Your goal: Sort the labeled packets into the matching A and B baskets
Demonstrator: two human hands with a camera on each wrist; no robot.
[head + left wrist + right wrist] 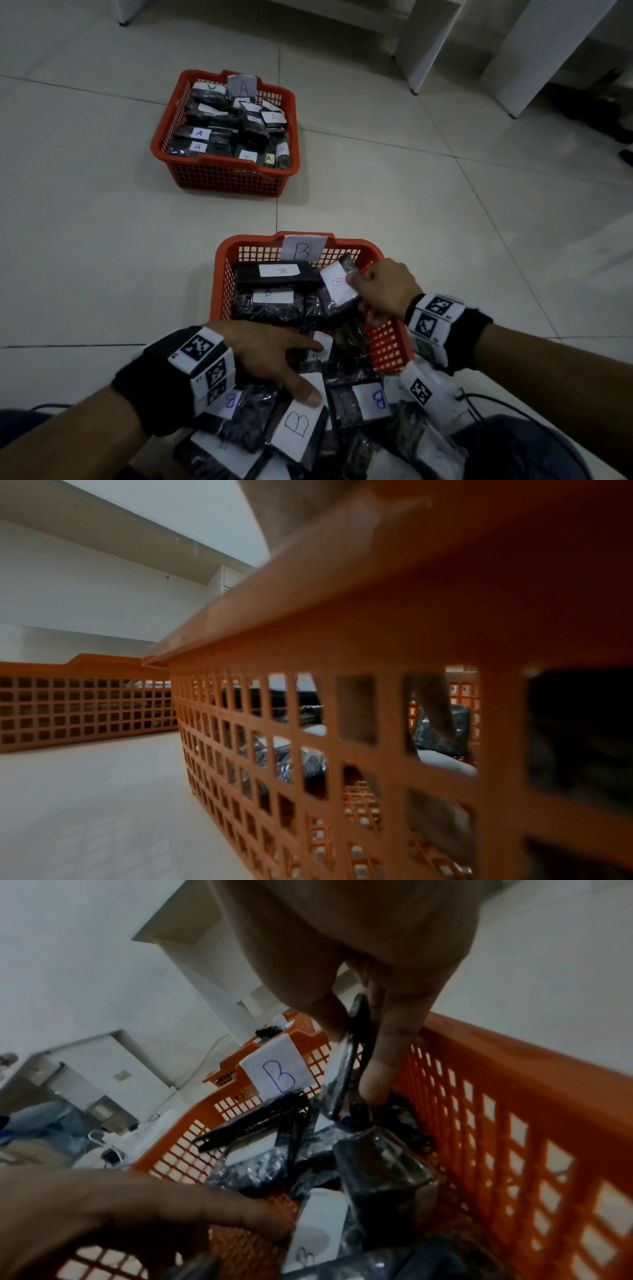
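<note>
The right hand pinches a B packet over the B basket (already holding several packets); the left hand rests flat-fingered on the pile nearby. The A basket stands well apart on the floor.

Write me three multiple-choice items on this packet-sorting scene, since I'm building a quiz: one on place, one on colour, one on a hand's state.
1. Where is the dark plastic packet with a white B label held by the right hand?
A. over the B-tagged basket
B. over the A-tagged basket
C. on the floor

2. What colour are both baskets?
A. blue
B. orange-red
C. white

3. The left hand is:
A. a fist
B. out of view
C. spread over packets

Key: 1 A, the packet hangs above the B-tagged basket's contents; 2 B, both mesh walls are orange-red; 3 C, its fingers lie extended.
</note>
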